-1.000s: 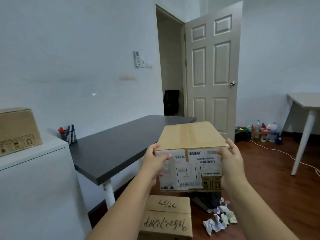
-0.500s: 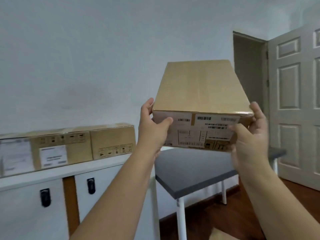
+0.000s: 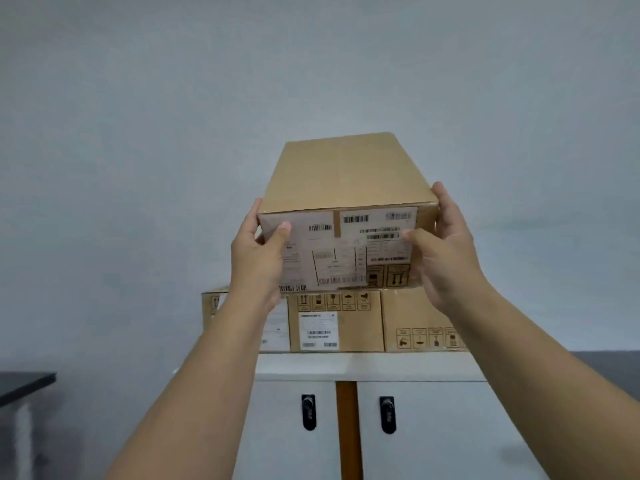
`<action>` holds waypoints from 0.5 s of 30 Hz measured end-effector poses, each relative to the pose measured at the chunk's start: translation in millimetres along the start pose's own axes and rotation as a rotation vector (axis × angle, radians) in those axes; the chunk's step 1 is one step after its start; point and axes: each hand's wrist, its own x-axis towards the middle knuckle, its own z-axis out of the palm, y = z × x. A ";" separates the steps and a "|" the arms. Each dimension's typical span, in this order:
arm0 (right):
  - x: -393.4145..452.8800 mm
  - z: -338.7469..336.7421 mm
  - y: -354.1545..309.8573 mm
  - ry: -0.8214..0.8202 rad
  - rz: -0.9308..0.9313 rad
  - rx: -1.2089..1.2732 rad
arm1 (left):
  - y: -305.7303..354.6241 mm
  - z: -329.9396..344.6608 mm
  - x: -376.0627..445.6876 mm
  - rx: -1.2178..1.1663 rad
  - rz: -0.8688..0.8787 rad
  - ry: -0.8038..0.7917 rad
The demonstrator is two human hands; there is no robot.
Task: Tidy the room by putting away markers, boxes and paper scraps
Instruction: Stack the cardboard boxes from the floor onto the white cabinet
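I hold a brown cardboard box with white shipping labels on its near face, raised in front of the wall. My left hand grips its left side, thumb on the labelled face. My right hand grips the right side the same way. The box hangs just above a row of cardboard boxes standing on a white cabinet; whether it touches them I cannot tell.
The cabinet has two doors with black handles and a brown strip between them. A dark tabletop corner shows at the left, and another dark surface at the right. The grey wall is close behind.
I turned left from the dark table toward the white cabinet. The box moved with my hands and now sits centred over the row of boxes, held the same way.
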 end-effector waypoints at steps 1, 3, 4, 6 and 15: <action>9.5 14.9 11.9 -0.033 0.019 -0.001 | -3.1 -16.0 10.8 0.028 0.009 0.023; 26.9 43.0 32.7 -0.082 0.071 0.053 | -9.9 -49.9 35.1 0.079 0.029 0.061; 35.2 56.8 41.6 -0.100 0.105 0.101 | -13.8 -66.0 48.3 0.094 0.041 0.080; 51.7 80.9 61.4 -0.139 0.175 0.164 | -24.2 -94.6 74.9 0.122 0.050 0.128; 96.9 129.0 158.7 -0.229 0.299 -0.127 | -104.9 -168.1 159.2 0.308 0.041 0.274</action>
